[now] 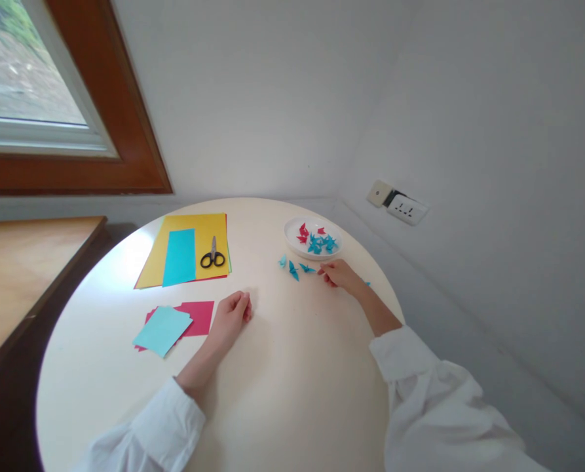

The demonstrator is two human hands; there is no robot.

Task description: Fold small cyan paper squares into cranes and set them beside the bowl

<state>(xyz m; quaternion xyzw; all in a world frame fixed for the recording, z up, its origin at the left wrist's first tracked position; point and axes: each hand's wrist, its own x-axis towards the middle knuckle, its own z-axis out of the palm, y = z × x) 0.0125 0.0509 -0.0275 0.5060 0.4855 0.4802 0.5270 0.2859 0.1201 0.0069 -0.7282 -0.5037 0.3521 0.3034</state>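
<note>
Right hand [340, 273]: fingers pinched nearly closed at a small red paper piece [321, 269], just below the white dish [292, 239]; whether it is gripped or only touched cannot be told. Three blue folded paper figures [294, 268] lie just left of the fingertips. Left hand [231, 314]: loosely curled, holding nothing, resting on the table [292, 393] well left of the dish.

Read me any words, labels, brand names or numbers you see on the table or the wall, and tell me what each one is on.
None: no readable text anywhere in this view.
Scissors: any mark is too small to tell.
Wall socket: only its holes show, no lettering.
Coloured paper sheets: plain, unprinted.
White dish of folded paper pieces: no label.
</note>
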